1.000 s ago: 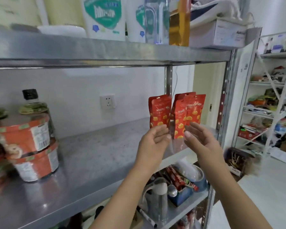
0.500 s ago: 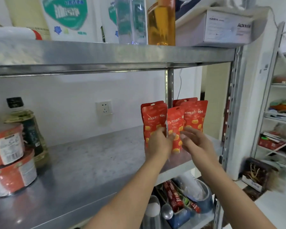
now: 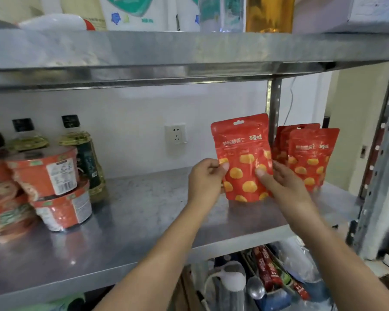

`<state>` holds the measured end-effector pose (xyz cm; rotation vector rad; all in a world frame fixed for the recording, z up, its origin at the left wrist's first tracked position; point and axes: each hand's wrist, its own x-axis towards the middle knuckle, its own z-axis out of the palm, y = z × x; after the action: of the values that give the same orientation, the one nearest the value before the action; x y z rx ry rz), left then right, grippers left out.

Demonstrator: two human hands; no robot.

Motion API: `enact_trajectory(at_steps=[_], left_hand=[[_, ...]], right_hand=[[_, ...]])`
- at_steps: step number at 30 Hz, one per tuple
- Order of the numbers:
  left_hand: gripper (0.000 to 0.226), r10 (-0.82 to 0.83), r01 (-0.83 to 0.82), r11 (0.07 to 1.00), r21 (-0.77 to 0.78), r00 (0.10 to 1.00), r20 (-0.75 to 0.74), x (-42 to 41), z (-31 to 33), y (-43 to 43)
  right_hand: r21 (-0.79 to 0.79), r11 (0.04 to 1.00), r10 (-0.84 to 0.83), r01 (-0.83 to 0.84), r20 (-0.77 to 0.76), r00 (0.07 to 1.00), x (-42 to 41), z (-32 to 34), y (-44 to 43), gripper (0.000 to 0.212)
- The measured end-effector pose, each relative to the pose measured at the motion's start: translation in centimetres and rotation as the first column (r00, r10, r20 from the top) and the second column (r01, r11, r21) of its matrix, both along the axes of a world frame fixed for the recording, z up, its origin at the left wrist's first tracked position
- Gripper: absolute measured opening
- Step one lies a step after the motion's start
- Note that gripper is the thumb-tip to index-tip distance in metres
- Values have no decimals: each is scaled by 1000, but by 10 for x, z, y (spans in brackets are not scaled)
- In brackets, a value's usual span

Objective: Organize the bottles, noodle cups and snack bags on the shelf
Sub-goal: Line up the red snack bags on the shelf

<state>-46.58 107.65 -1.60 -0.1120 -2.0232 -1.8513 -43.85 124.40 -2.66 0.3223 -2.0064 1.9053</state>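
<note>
1. Holds one red snack bag [image 3: 243, 158] upright with both hands, over the right part of the steel shelf [image 3: 144, 221]; cannot tell whether its bottom edge touches the shelf.
2. Pinches the bag's left edge with the left hand [image 3: 206, 179], thumb on the printed front, fingers curled behind.
3. Grips the bag's right edge with the right hand [image 3: 279, 182], thumb pressed low on the front.
4. Just right of the held bag and a little farther back: a bunch of matching red snack bags [image 3: 310, 158], upright on the shelf and overlapping one another, beside the upright post [image 3: 274, 102].
5. At the left end of the shelf: red noodle cups [image 3: 45, 173] stacked one on another, blurred toward the edge of view.
6. Behind the cups, by the far wall: two oil bottles [image 3: 85, 153] with black caps.
7. On the far wall, between bottles and bags: a white wall socket [image 3: 175, 136].
8. Well apart from the cups and bottles, across the shelf: all the snack bags.
</note>
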Motion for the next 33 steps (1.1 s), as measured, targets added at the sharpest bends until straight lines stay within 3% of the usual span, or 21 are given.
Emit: enact_trajectory(at_steps=[3, 6, 8, 12, 21, 26, 31, 33], left_hand=[[18, 30, -29, 999, 31, 999, -32, 11, 4, -42], [12, 87, -85, 995, 56, 995, -46, 19, -2, -82], [11, 27, -26, 998, 62, 1000, -7, 23, -5, -101], [43, -167, 164, 986, 43, 982, 85, 25, -19, -118], [40, -81, 81, 996, 48, 997, -7, 22, -37, -124], [45, -81, 81, 997, -8, 997, 5, 30, -33, -119], [37, -88, 82, 965, 248, 996, 13, 39, -13, -115], [33, -79, 72, 963, 261, 997, 16, 41, -2, -110]], right_hand=[[23, 992, 121, -121, -38, 992, -12, -2, -45, 23], [-43, 969, 242, -242, -7, 970, -22, -7, -87, 21], [-102, 955, 284, -280, 34, 958, -27, -9, -109, 25], [-124, 960, 259, -250, 60, 964, -30, -17, -138, 27], [-44, 976, 213, -211, 34, 976, -28, -27, -142, 26], [-85, 979, 191, -188, 37, 981, -22, -30, -138, 39], [-70, 953, 297, -294, 29, 954, -16, -34, -137, 44], [-102, 946, 313, -308, 26, 950, -15, -32, -137, 44]])
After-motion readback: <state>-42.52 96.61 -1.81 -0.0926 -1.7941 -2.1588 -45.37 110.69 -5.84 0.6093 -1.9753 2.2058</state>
